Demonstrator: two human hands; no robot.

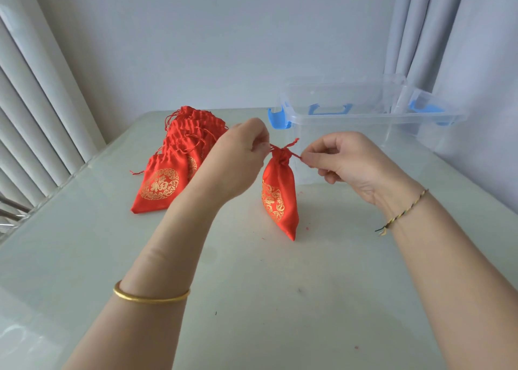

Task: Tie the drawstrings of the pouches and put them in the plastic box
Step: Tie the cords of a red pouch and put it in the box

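So the red pouch [279, 193] is hanging in the middle, a bit in front of the plastic box [364, 116], long axis running up and down, cinched neck pointing up and away, bottom tip slanting near and slightly right, down by the table [252, 299] (can't tell if it's touching). The left hand [241, 156] is pinching one end of the drawstring [294, 154], the right hand [347, 159] is pinching the other, each off to its own side. The rest of the pouches [182, 151] are lying in a pile at far left
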